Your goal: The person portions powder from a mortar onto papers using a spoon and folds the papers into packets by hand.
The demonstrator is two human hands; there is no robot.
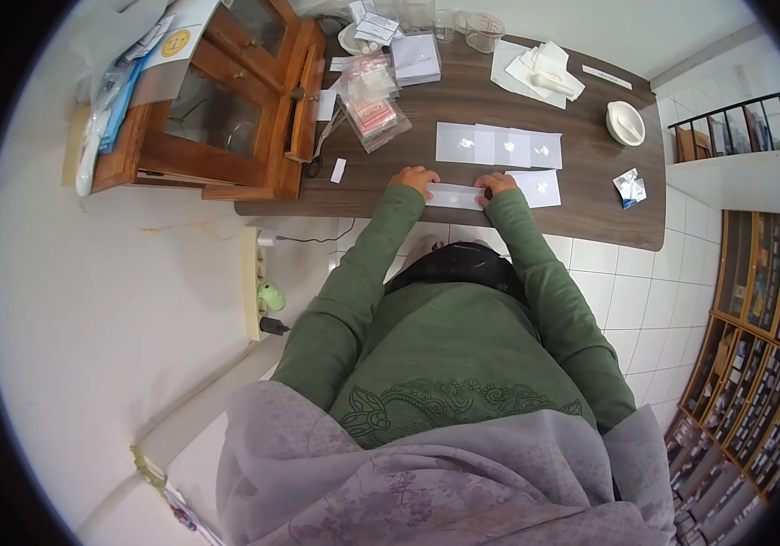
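Near the front edge of the dark wooden table, my left hand (415, 178) and my right hand (498, 185) hold the two ends of a narrow folded white paper (455, 195). The fingers of both hands are closed on it, their tips partly hidden. Touching my right hand's side is a white paper sheet (523, 196) with a small heap of white powder (542, 187). Just beyond my hands, a row of several overlapping paper sheets (490, 156) also carries little white heaps.
A white mortar (625, 123) and a torn foil packet (630, 188) stand on the right. Tissues (540, 71) lie at the back. Plastic bags (370, 107) and a paper stack (416, 60) are at the back left, beside a wooden glass-door cabinet (212, 114).
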